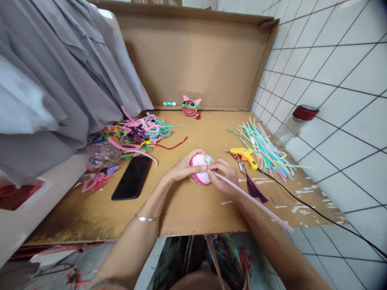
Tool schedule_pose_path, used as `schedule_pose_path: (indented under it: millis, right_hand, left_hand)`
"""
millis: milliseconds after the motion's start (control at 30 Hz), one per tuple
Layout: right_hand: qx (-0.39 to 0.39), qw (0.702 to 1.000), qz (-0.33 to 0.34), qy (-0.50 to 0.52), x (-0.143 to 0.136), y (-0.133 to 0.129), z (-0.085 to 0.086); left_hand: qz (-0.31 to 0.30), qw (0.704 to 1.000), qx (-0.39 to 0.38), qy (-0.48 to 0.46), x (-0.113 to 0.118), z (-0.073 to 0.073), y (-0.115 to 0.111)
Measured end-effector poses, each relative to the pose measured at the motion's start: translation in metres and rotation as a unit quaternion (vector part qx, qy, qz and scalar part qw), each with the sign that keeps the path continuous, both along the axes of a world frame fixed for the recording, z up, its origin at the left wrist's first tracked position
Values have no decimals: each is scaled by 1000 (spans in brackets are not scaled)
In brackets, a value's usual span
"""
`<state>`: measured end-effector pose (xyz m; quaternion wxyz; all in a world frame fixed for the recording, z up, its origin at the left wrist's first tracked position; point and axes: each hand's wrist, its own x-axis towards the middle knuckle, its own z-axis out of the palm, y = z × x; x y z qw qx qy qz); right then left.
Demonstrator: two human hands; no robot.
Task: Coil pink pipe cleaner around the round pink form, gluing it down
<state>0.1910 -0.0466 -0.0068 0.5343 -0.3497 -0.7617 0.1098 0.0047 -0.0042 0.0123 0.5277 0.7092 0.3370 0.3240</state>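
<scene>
My left hand (190, 166) is wrapped round a small ball (199, 164) wound with pale pink and darker pink strands. A clear, shiny patch shows on the ball's right side. With its fingers pinched at that side, my right hand (224, 175) grips a long pale pink pipe cleaner (254, 197). One end meets the ball; the rest runs down to the right over my forearm. Just right of my hands lies a yellow hot glue gun (244, 155), with a dark purple tassel (254, 187) below it.
Pipe cleaners in many colours (272, 151) lie in a bundle at right, with a tangled heap (142, 131) at left. A black phone (132, 178) lies at left. A pink-eared figure (190, 106) and a glue stick (169, 104) are at the back. The gun's cord (302, 201) trails right.
</scene>
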Motion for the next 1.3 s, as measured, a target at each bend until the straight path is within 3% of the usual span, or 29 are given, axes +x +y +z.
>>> schedule_pose_path:
  millis: [200, 400, 700, 933, 1300]
  right_hand:
    - [4, 1000, 4, -21, 2, 1, -1]
    - [51, 992, 53, -98, 12, 4, 5]
    - [9, 992, -68, -103, 11, 0, 5]
    - [-60, 986, -59, -146, 7, 1, -2]
    - [-34, 985, -55, -158, 6, 0, -3]
  left_hand:
    - [12, 1000, -22, -18, 3, 0, 0]
    - [12, 999, -22, -33, 2, -6, 4]
    - [13, 999, -34, -20, 4, -4, 1]
    - [23, 1000, -7, 0, 4, -5, 2]
    - [20, 1000, -12, -17, 6, 2, -2]
